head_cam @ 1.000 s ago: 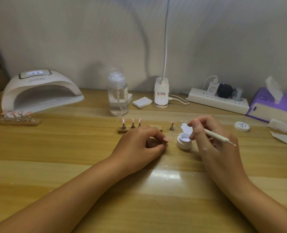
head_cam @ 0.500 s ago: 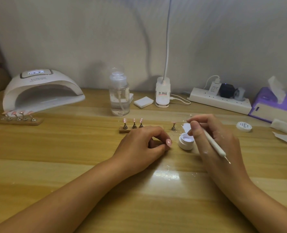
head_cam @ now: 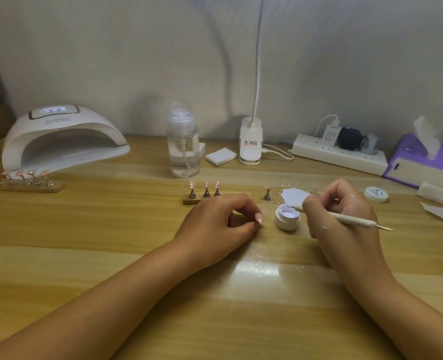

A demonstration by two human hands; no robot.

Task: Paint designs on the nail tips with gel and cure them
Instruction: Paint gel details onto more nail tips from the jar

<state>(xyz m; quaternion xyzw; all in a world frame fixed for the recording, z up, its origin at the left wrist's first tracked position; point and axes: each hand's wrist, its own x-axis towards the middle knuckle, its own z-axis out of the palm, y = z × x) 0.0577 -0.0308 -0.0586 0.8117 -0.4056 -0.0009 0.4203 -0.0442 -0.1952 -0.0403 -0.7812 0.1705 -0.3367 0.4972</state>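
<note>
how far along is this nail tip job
Looks done: five pink tips on a strip beside the curing lamp. In hand: the right hand holds a dotting pen at the open gel pot; the left hand lies curled. Likely left: three tips on the near holder and a lone tip, then curing.

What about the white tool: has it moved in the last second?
Yes. The white tool keeps its front end at the gel jar; its rear tip dipped toward the person, then swung back out rightward, away from the jar.
</note>
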